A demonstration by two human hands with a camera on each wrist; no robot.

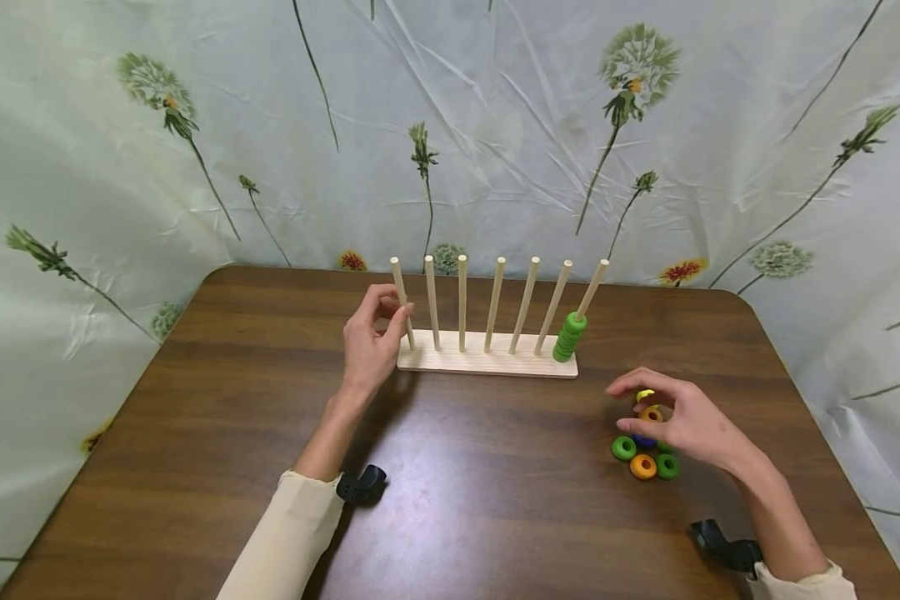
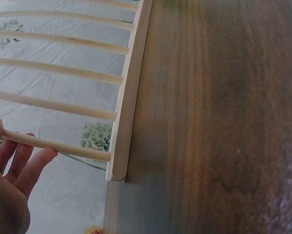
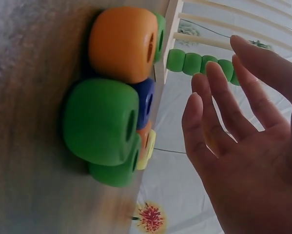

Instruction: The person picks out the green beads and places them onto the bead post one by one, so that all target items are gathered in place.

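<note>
A pale wooden rack with a flat base [image 1: 487,364] and a row of upright pegs stands toward the back of the table. My left hand [image 1: 372,342] holds the leftmost peg [image 2: 72,150] between thumb and fingers. On the rightmost peg [image 1: 592,290] sits a stack of green beads [image 1: 570,337]; the other pegs are bare. My right hand [image 1: 693,421] hovers over a small heap of loose beads with its fingers spread and nothing held. In the heap are green beads [image 3: 101,122], orange beads [image 3: 121,45], a blue bead [image 3: 146,100] and a yellow bead [image 1: 645,395], partly hidden by that hand.
The brown wooden table [image 1: 495,492] reaches back to a pale curtain [image 1: 330,192] printed with dandelions. Each wrist wears a dark camera mount, such as the left one [image 1: 362,483]. The loose beads lie right of the rack, nearer the front.
</note>
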